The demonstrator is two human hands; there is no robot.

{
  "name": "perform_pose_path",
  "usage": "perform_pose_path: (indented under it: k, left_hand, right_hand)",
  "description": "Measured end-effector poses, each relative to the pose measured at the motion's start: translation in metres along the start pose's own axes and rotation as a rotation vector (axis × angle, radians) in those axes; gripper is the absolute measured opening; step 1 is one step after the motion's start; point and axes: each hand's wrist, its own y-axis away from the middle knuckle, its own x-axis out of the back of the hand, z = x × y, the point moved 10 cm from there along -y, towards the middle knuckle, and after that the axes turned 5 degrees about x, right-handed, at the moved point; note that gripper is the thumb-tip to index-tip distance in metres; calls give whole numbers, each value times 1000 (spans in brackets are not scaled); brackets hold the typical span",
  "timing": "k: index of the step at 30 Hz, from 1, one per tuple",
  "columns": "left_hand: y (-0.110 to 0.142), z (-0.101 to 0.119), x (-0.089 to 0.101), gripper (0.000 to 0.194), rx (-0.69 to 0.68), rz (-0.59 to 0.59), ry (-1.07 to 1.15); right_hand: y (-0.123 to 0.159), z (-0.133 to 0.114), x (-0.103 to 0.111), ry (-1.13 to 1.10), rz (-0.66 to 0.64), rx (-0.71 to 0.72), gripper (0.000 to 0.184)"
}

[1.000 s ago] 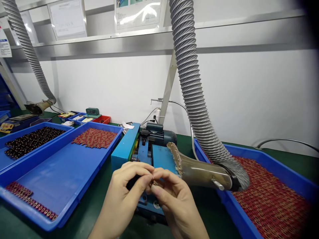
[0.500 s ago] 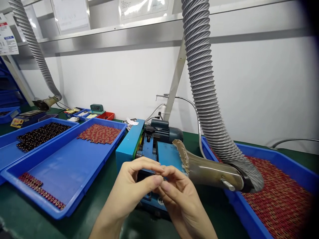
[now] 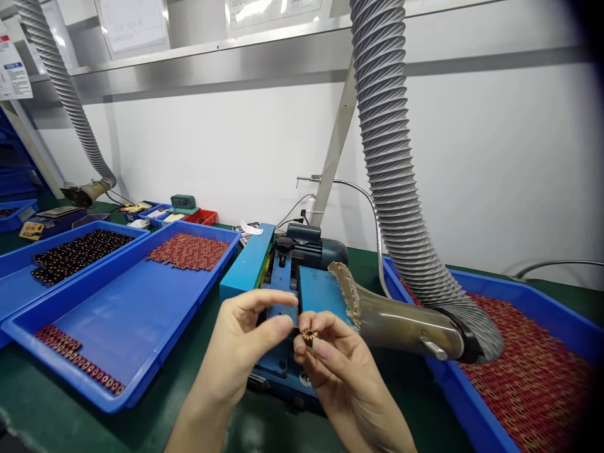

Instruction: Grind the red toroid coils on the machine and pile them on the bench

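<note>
Pinching a small copper-wound ring coil (image 3: 308, 335) between thumb and fingertips, my right hand (image 3: 340, 371) grips it just in front of the blue machine (image 3: 287, 296). I see the coil nearly face-on, its round face and centre hole turned back toward me, so its axis runs roughly along my line of sight; being a ring, it has no clear long axis that I can make out. My left hand (image 3: 240, 346) sits just beside it on the left, grasping nothing, thumb and forefinger parted and curved, their tips close to the coil but not touching it. Right of my right hand, the brownish nozzle (image 3: 401, 321) of the grey ribbed hose (image 3: 391, 163) lies with its mouth turned toward the machine. Beyond that, further right, a blue tray (image 3: 500, 289) is packed with red coils. Left of my left hand, another blue tray (image 3: 127, 314) carries a patch of red coils at its far end and a row along its near edge.
</note>
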Motion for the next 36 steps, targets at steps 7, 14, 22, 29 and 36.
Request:
perform_pose_path:
  k: [7, 14, 22, 29, 36]
  left_hand:
    - [1, -9, -7, 11, 77, 12, -38]
    - [1, -11, -7, 8, 88, 14, 32]
    - [1, -5, -10, 12, 28, -34, 84]
    - [1, -5, -15, 12, 10, -65, -75]
    - [5, 10, -7, 14, -112, -100, -118]
  right_hand:
    - [2, 3, -3, -55, -14, -15, 24]
    - [1, 7, -4, -88, -32, -35, 23]
    - [-1, 5, 0, -92, -110, -37, 14]
    - [-1, 7, -6, -65, -128, -41, 15]
    - [2, 0, -11, -29, -113, 9, 18]
